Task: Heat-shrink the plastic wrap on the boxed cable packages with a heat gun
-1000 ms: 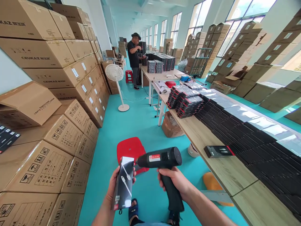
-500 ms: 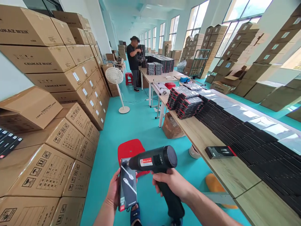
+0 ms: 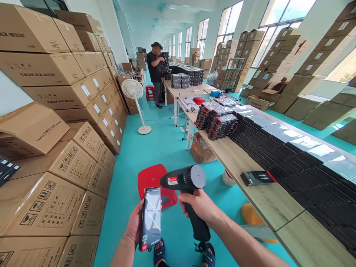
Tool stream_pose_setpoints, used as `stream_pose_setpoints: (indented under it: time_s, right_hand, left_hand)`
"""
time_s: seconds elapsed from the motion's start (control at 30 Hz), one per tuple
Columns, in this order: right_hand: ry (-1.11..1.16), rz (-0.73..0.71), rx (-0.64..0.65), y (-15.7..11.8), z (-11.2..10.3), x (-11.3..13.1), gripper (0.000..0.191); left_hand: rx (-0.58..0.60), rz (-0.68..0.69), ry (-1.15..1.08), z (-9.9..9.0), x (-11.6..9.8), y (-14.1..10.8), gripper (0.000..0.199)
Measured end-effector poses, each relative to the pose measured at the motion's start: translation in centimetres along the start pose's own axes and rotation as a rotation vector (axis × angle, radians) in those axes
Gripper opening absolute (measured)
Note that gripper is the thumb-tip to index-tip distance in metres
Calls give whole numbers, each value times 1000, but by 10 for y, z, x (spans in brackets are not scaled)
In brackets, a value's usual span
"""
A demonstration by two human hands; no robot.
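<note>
My left hand [image 3: 135, 221] is wrapped round a slim black box [image 3: 151, 218] with a red corner, held upright; glare covers part of its front. Closed round the handle of a black heat gun [image 3: 183, 178] is my right hand [image 3: 198, 205]. The gun's nozzle points left, just above and to the right of the box's top edge, apart from it. Behind both lies a red stool [image 3: 150, 174]. A similar black box [image 3: 258, 178] rests alone on the wooden table [image 3: 261, 200] at the right.
Long rows of black boxes [image 3: 278, 148] and a stack of shrink-wrapped boxes [image 3: 217, 122] cover much of the table. Large cartons [image 3: 66, 189] are piled along the left. Ahead are a white fan [image 3: 132, 89] and a person [image 3: 155, 70] standing at a farther table.
The heat gun has swung so its nozzle sits higher and farther right, off the box's front. The box is slightly lower, with more glare on it. The whole view has shifted slightly.
</note>
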State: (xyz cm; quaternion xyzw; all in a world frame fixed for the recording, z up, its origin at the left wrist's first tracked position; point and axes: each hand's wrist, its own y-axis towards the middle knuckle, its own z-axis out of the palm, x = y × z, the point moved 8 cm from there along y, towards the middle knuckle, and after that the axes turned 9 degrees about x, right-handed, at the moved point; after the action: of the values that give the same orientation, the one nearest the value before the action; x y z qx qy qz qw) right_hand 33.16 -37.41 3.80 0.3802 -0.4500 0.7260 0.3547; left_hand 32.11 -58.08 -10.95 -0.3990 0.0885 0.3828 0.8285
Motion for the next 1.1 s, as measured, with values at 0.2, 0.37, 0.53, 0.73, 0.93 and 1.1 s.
stream_pose_setpoints:
  time_s: [0.2, 0.37, 0.53, 0.73, 0.93, 1.1]
  right_hand:
    - [-37, 8, 95, 4, 15, 7, 24]
    - [-143, 31, 151, -8, 14, 7, 11]
    - [-279, 176, 415, -28, 34, -8, 9]
    - [-157, 31, 90, 2, -3, 0, 16]
    - [-141, 239, 313, -32, -5, -43, 10]
    - [47, 180, 60, -39, -16, -56, 33]
  left_hand:
    - [-43, -21, 15, -1, 2, 1, 53]
    - [-23, -4, 58, -1, -3, 2, 55]
    - [2, 57, 16, -3, -8, 5, 46]
    - [62, 2, -7, -1, -4, 6, 54]
    - [-65, 176, -103, -13, -27, 6, 55]
    - [-285, 404, -162, -43, -49, 4, 42]
